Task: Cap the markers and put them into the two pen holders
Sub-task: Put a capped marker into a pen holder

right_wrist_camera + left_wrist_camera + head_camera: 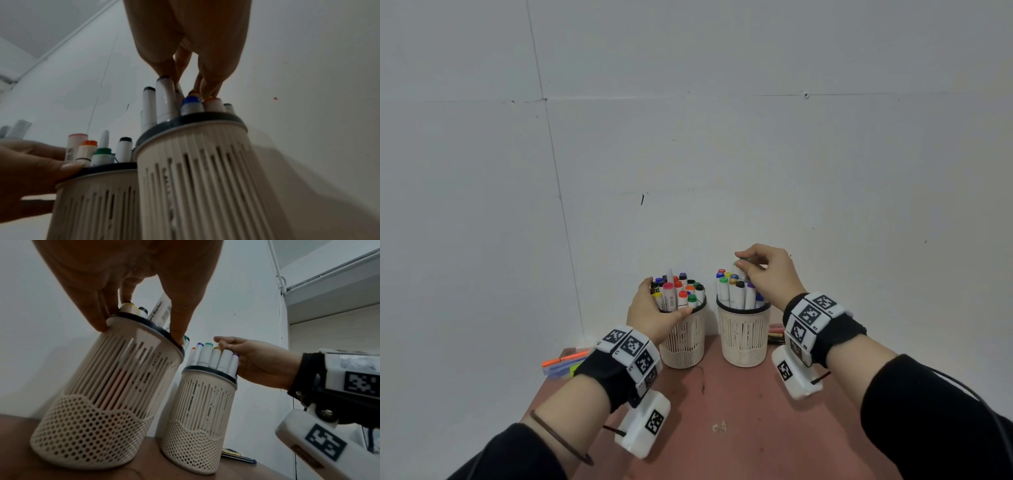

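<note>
Left pen holder: a cream slotted cup [683, 337] with a black rim and honeycomb base, upright near the table's far edge, packed with capped markers [678, 290]; caps seen in pink, red, orange, green, black, blue and yellow.
Right pen holder: a matching cup [743, 334], upright just beside the first and near the far edge, filled with white-barrelled markers [736, 291] capped in blue, yellow, green, black and purple.
Left hand: the left hand [654, 310] grasps the left holder at its rim, thumb on the near side, fingers curled round the far side.
Right hand: the right hand [767, 270] is above the right holder, fingertips pinching the green-capped marker [740, 264], which stands higher than its neighbours in that cup.
Writing: one white barrel [159, 311] in the left holder shows the word "Marker" and a barcode; other print is too blurred to read.
Table: a reddish-brown top [739, 404] set against a pale wall.
Loose pens, left: orange, purple and yellow pens [563, 363] lie at the far left corner.
Loose pens, right: a few more pens [775, 334] lie at the far edge, behind the right wrist.
Wristbands: both wrists carry black bands [628, 359] with white blocks of square black-and-white codes.
</note>
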### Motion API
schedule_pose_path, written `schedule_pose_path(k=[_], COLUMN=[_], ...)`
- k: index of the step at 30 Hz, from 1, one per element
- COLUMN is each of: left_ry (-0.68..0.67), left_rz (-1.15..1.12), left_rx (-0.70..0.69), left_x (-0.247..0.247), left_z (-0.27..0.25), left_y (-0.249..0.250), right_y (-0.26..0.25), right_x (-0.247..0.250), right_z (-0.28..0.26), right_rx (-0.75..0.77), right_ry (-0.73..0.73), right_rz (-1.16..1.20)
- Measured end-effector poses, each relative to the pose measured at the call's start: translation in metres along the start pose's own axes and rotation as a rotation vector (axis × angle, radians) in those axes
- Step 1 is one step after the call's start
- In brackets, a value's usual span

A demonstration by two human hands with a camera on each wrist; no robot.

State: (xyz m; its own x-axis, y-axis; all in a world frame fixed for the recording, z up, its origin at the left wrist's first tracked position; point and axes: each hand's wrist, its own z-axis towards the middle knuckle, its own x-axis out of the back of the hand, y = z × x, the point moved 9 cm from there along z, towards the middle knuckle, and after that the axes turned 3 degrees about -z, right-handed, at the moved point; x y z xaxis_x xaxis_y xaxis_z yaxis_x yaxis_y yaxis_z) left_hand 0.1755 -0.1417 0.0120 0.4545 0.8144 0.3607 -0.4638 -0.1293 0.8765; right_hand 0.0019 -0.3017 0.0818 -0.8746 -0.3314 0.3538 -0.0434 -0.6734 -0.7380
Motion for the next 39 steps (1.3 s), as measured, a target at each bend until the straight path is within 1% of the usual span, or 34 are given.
schedule_pose_path(k=[2, 5, 8, 11, 15, 19, 24, 27, 31, 35, 39], left_ry=[0.001, -0.005, -0.022, -0.045, -0.074, -0.064, -0.054, -0.046, -0.051, -0.085, -0.113], left_rz=[0.004, -0.039, -0.090, -0.105, -0.117, -0.127, -0.094, -0.092, -0.083, -0.086, -0.112], left_rx=[0.006, 0.052, 0.105, 0.129, 0.121, 0.157, 0.168, 0.161, 0.161, 0.164, 0.163], left_x=[0.000, 0.000, 0.002, 0.003, 0.001, -0.001, -0.004, -0.005, -0.005, -0.004, 0.001], left_z=[0.000, 0.001, -0.001, 0.001, 0.008, 0.011, 0.010, 0.011, 0.008, -0.001, -0.015], left_y=[-0.001, -0.006, -0.011, -0.016, -0.020, -0.025, -0.027, -0.028, -0.024, -0.019, -0.018], right_y=[0.002, 0.006, 0.007, 0.023, 0.050, 0.065, 0.079, 0.081, 0.080, 0.073, 0.066], right_x=[-0.001, 0.001, 0.004, 0.000, -0.010, -0.023, -0.031, -0.031, -0.030, -0.030, -0.028], right_z=[-0.006, -0.013, -0.017, -0.024, -0.043, -0.059, -0.063, -0.063, -0.062, -0.068, -0.084], right_rx=[0.004, 0.007, -0.044, -0.194, -0.424, -0.560, -0.610, -0.611, -0.603, -0.594, -0.588], right_ry=[-0.006, 0.052, 0.095, 0.124, 0.147, 0.154, 0.248, 0.274, 0.229, 0.174, 0.154], right_rz=[0.005, 0.001, 0.041, 0.126, 0.092, 0.171, 0.245, 0.265, 0.258, 0.251, 0.313])
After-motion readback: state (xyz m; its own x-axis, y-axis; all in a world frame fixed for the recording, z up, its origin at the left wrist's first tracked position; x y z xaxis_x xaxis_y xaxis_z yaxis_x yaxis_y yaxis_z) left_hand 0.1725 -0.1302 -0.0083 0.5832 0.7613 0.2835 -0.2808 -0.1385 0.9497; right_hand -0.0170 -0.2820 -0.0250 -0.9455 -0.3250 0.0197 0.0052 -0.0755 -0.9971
